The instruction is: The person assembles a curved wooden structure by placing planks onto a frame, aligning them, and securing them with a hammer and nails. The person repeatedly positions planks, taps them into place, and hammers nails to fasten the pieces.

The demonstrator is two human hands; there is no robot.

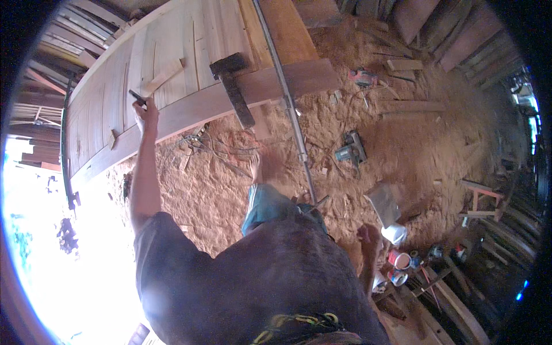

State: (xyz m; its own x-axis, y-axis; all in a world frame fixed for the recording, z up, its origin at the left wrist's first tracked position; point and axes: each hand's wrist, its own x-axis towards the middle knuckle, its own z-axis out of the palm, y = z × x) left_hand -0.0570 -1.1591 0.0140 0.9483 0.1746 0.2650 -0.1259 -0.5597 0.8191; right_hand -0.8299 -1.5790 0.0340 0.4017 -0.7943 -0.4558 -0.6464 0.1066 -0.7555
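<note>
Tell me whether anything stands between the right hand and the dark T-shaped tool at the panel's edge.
Yes: the long metal bar crosses the straight line from the right hand to the dark T-shaped tool, reaching past the wooden panel's near edge. Its height is unclear.

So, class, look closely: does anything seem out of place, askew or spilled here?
Yes, mildly: the dark mallet lies with its handle poking past the edge of the wooden panel, where it might get knocked. The green power tool and red power tool lie on littered ground, an untidy spot.
</note>
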